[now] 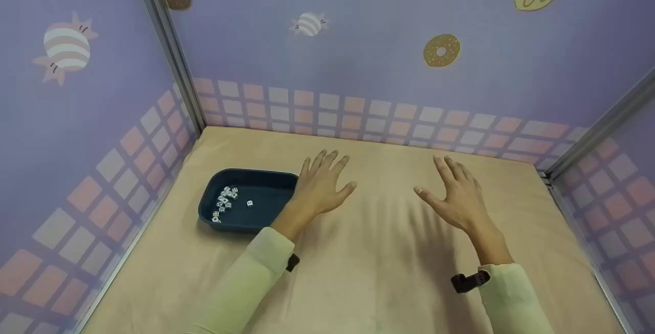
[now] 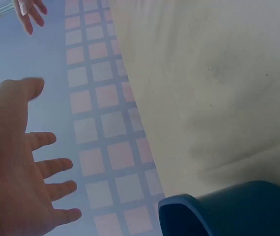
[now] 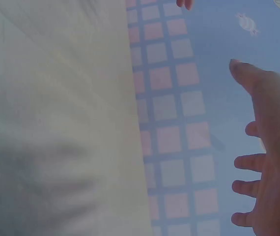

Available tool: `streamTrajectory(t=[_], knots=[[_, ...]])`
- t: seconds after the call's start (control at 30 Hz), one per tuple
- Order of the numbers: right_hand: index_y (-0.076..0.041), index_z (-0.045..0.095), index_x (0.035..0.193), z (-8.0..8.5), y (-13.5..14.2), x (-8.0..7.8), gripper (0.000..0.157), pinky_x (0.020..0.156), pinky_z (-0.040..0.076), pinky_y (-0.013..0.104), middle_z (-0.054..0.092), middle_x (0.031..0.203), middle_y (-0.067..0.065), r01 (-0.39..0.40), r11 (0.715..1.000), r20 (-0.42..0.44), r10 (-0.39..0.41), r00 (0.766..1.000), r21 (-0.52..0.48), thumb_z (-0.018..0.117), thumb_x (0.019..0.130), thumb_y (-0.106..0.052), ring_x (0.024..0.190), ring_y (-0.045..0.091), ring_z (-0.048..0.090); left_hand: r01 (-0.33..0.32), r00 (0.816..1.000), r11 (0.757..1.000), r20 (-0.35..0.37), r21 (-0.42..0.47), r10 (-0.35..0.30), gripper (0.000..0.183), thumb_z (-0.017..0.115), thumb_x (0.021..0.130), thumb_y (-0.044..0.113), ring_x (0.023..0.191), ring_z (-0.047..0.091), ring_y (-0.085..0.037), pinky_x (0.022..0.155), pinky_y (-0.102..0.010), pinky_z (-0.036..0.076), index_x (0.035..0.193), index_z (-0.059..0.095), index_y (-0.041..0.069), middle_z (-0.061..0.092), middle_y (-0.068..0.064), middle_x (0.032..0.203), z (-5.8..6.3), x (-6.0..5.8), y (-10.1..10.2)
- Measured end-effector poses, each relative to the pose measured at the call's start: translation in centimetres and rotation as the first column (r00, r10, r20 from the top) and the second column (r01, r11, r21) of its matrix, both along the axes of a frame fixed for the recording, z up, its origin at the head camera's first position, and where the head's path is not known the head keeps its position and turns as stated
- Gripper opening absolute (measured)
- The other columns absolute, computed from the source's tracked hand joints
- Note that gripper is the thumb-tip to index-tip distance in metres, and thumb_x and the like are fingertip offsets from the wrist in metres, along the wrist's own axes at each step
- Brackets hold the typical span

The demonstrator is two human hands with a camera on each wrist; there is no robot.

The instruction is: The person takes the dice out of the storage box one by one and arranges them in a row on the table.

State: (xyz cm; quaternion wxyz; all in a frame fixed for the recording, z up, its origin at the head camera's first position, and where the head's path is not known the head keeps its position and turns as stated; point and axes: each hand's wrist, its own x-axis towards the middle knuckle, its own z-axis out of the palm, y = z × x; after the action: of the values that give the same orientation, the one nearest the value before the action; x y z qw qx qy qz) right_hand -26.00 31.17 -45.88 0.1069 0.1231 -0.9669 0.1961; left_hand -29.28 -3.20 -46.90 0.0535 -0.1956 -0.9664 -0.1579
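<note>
While both my hands spread wide and hold nothing, the dice lie in the tray
My left hand, fingers straight and fanned, is by the tray's right end, hiding part of it from the head view; my right hand, thumb apart and fingers extended, is well to the right of the tray, over the table. Most dice cluster along the tray's left side, while one die sits alone nearer its middle. Behind the tray stands the wall with pink and white squares
</note>
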Motion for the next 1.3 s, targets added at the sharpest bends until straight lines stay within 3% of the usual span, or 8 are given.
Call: streamTrajectory(t=[0.23, 0.47, 0.63, 0.8, 1.0, 1.07, 1.17, 1.3], knots=[[-0.018, 0.026, 0.170, -0.9, -2.9, -0.4, 0.085, 0.117, 0.022, 0.076, 0.027, 0.170, 0.022, -0.040, 0.964, 0.085, 0.064, 0.994, -0.261, 0.061, 0.103, -0.059, 0.156, 0.049, 0.022, -0.026, 0.997, 1.000, -0.071, -0.001, 0.026, 0.064, 0.054, 0.108, 0.050, 0.156, 0.031, -0.035, 0.125, -0.060, 0.023, 0.164, 0.041, 0.021, 0.041, -0.011, 0.166, 0.6, 0.2, -4.5], [-0.015, 0.035, 0.166, -2.6, -8.2, -1.1, 0.073, 0.112, 0.039, 0.067, 0.041, 0.164, 0.020, -0.093, 0.833, 0.073, 0.157, 0.985, -0.545, 0.062, 0.106, -0.046, 0.147, 0.042, 0.042, -0.130, 0.991, 0.991, -0.038, -0.041, 0.129, 0.066, 0.055, 0.107, 0.047, 0.153, 0.032, -0.041, 0.121, -0.065, 0.027, 0.163, 0.041, 0.015, 0.039, -0.019, 0.165, 0.6, -0.2, -12.9], [-0.015, 0.043, 0.162, -4.1, -12.9, -1.6, 0.064, 0.112, 0.044, 0.059, 0.048, 0.159, 0.016, -0.061, 0.716, 0.129, 0.208, 0.970, -0.695, 0.062, 0.108, -0.043, 0.143, 0.038, 0.049, -0.204, 0.977, 0.979, 0.055, -0.031, 0.205, 0.067, 0.050, 0.111, 0.043, 0.151, 0.031, -0.049, 0.116, -0.072, 0.029, 0.167, 0.032, 0.012, 0.034, -0.025, 0.165, 0.6, 0.0, -18.6], [-0.012, 0.047, 0.159, -5.9, -17.1, -2.1, 0.059, 0.112, 0.045, 0.059, 0.049, 0.157, 0.017, 0.013, 0.527, 0.206, 0.311, 0.928, -0.850, 0.060, 0.109, -0.040, 0.141, 0.035, 0.051, -0.290, 0.944, 0.957, 0.172, 0.029, 0.281, 0.062, 0.039, 0.114, 0.037, 0.145, 0.033, -0.057, 0.109, -0.077, 0.033, 0.167, 0.028, 0.009, 0.034, -0.031, 0.161, 0.2, 0.5, -23.1], [-0.010, 0.042, 0.160, -8.1, -20.9, -2.0, 0.058, 0.114, 0.042, 0.063, 0.045, 0.159, 0.020, 0.137, 0.365, 0.288, 0.401, 0.870, -0.921, 0.054, 0.112, -0.040, 0.147, 0.046, 0.042, -0.319, 0.924, 0.924, 0.288, 0.212, 0.253, 0.059, 0.033, 0.114, 0.025, 0.140, 0.039, -0.061, 0.113, -0.072, 0.032, 0.163, 0.026, -0.007, 0.040, -0.044, 0.151, -1.6, 0.6, -26.5], [-0.011, 0.041, 0.161, -8.7, -22.1, -1.8, 0.060, 0.113, 0.042, 0.062, 0.043, 0.161, 0.021, 0.185, 0.330, 0.321, 0.424, 0.847, -0.925, 0.053, 0.112, -0.043, 0.147, 0.046, 0.043, -0.336, 0.906, 0.891, 0.364, 0.305, 0.217, 0.060, 0.031, 0.114, 0.024, 0.138, 0.041, -0.060, 0.112, -0.069, 0.035, 0.163, 0.021, -0.008, 0.039, -0.043, 0.152, -2.2, 0.7, -27.2], [-0.011, 0.041, 0.161, -9.4, -23.9, -1.5, 0.063, 0.112, 0.044, 0.062, 0.042, 0.162, 0.022, 0.247, 0.299, 0.364, 0.446, 0.818, -0.922, 0.054, 0.110, -0.046, 0.145, 0.045, 0.047, -0.400, 0.848, 0.792, 0.514, 0.461, 0.129, 0.062, 0.028, 0.116, 0.026, 0.143, 0.039, -0.055, 0.112, -0.065, 0.037, 0.167, 0.011, -0.004, 0.031, -0.039, 0.161, -3.0, 1.0, -27.9], [-0.011, 0.043, 0.160, -9.7, -26.1, -1.1, 0.060, 0.109, 0.048, 0.059, 0.047, 0.157, 0.021, 0.263, 0.331, 0.395, 0.440, 0.807, -0.906, 0.056, 0.110, -0.042, 0.139, 0.040, 0.054, -0.498, 0.759, 0.655, 0.651, 0.568, 0.012, 0.062, 0.025, 0.117, 0.029, 0.154, 0.029, -0.049, 0.117, -0.065, 0.034, 0.169, 0.003, 0.002, 0.020, -0.033, 0.169, -3.9, 1.3, -28.6]])
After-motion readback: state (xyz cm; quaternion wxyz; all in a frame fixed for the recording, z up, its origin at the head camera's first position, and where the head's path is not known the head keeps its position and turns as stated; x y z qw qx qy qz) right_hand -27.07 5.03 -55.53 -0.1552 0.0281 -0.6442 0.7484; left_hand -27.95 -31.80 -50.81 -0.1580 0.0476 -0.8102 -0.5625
